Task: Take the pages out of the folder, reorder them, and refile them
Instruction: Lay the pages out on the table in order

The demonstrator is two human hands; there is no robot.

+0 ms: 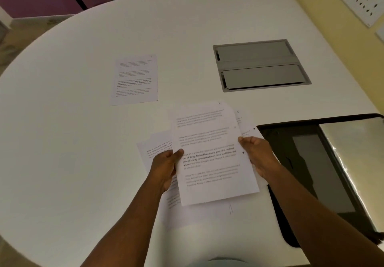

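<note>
White surface [62,142] carried everything. My left hand [166,163] and right hand [257,154] pinched top page [209,154] by opposite edges, lifted over loose pages [153,146], probably for sorting. Open folder [311,163] lay right. Single page [135,79] sat farther, likely already ordered.

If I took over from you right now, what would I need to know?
Left hand pinches the top page at its left edge; right hand holds its right edge.
More pages lie fanned under it on the table.
One page lies apart, farther back.
The folder lies open on the right.
Done: pages out. Left: finish ordering them, then refile.
</note>
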